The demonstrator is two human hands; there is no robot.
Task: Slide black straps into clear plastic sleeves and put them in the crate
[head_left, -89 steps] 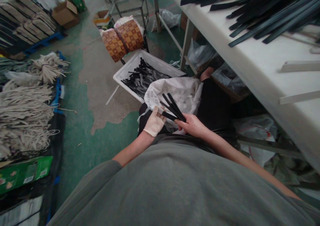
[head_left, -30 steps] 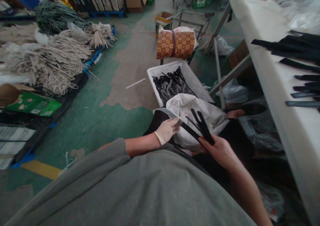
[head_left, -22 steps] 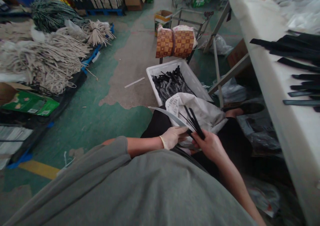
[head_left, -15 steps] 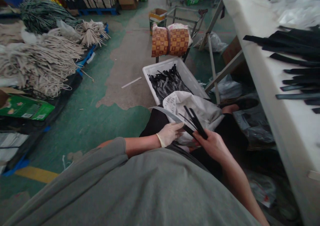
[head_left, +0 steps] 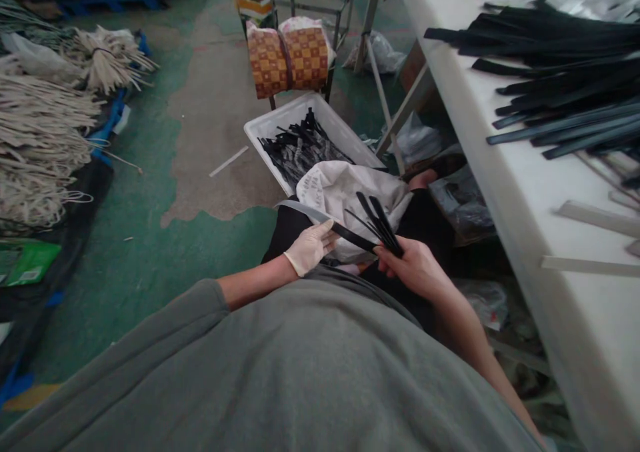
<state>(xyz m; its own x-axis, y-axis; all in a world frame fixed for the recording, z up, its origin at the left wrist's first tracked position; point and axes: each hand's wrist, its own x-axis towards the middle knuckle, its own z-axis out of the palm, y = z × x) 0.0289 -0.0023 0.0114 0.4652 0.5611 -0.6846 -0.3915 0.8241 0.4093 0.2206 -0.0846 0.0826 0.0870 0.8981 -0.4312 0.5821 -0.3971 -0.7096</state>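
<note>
My left hand [head_left: 311, 247], in a pale thin glove, pinches a long strip [head_left: 354, 237] between thumb and fingers. The strip is black on the part between my hands; beyond my left thumb it runs on as a greyish, shiny length toward my left knee. My bare right hand [head_left: 417, 265] is closed round the strip's other end and also grips several narrow black strips [head_left: 383, 222] that fan out upward. Both hands are over my lap, where a white cloth sack [head_left: 345, 189] lies. Past it, a white plastic bin [head_left: 357, 129] holds a heap of black strips [head_left: 300, 149].
To my right is a white-topped table [head_left: 580, 312] with a pile of black strips [head_left: 560, 72] and some pale strips [head_left: 595, 265]. A checked rolled cushion [head_left: 290, 62] rests on a metal frame behind the bin. Bundles of beige cords [head_left: 40, 132] lie at left.
My view has swung to the right, showing more of the table. My left hand has moved away from my right along the strip, so more of its black part shows between them.
</note>
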